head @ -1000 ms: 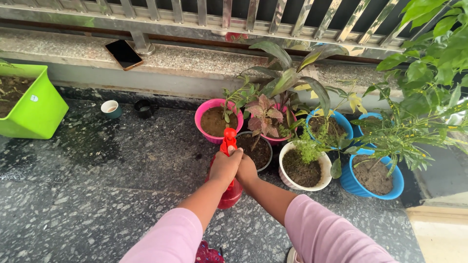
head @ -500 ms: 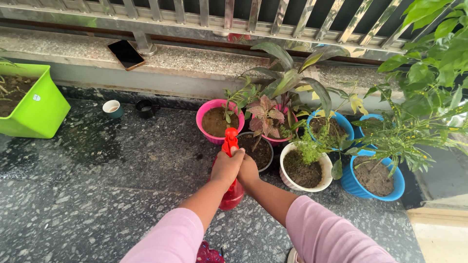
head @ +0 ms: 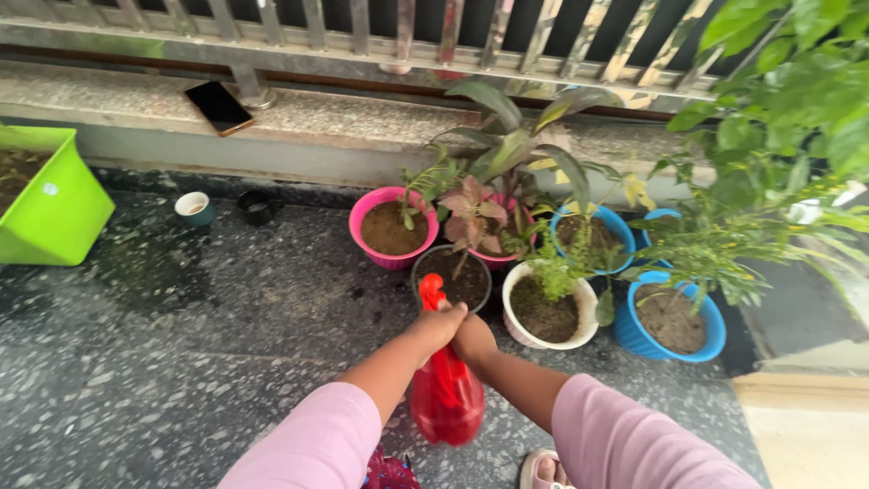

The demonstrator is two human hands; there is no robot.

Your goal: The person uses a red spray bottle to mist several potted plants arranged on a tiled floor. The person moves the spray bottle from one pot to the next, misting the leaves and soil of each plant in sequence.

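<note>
A red spray bottle (head: 445, 394) is lifted off the floor and tilted, its nozzle (head: 431, 292) pointing toward a grey pot of soil (head: 451, 277). My left hand (head: 433, 328) wraps the bottle's neck from the left. My right hand (head: 473, 338) grips it from the right, touching the left hand. Both arms wear pink sleeves. The bottle's body is blurred.
Potted plants cluster ahead: a pink pot (head: 387, 228), a white pot (head: 548, 308), blue pots (head: 670, 317). A green planter (head: 45, 195) stands far left. A small cup (head: 195, 207), a dark cup (head: 256, 206), a phone (head: 219, 107) on the ledge, a railing behind.
Both hands have drawn the bottle back toward me and lifted it off the floor; its body now tilts and blurs. The view has shifted slightly.
</note>
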